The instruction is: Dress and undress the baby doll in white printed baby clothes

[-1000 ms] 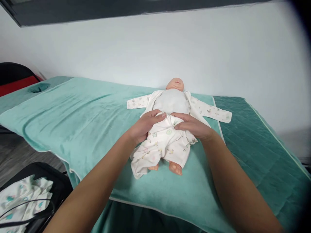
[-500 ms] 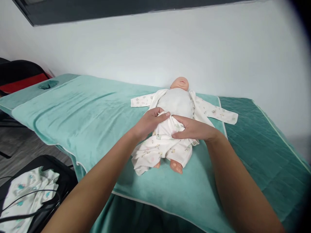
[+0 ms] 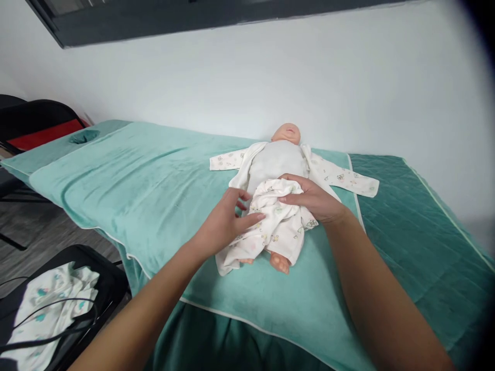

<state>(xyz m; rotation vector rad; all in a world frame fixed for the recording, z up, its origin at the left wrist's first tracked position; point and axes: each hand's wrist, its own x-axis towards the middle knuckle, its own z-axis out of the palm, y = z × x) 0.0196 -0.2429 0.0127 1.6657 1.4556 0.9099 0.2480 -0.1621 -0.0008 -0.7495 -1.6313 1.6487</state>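
Observation:
A baby doll lies on its back, its pale torso showing between the sides of an open white printed top with sleeves spread out. White printed baby pants cover its legs, with the feet showing below the hems. At the waist the cloth is bunched up, and my right hand grips it between thumb and fingers. My left hand is at the pants' left side, fingers curved and apart, its thumb resting against the cloth.
Light green covers drape the padded bed, which has a face hole at the left. A darker quilted cover lies at right. On a black chair lies printed white clothing crossed by a black cable. A wall stands behind.
My left hand has come off the waist, moved down and left, and loosened. The waist cloth is now bunched under my right hand. The view has shifted slightly.

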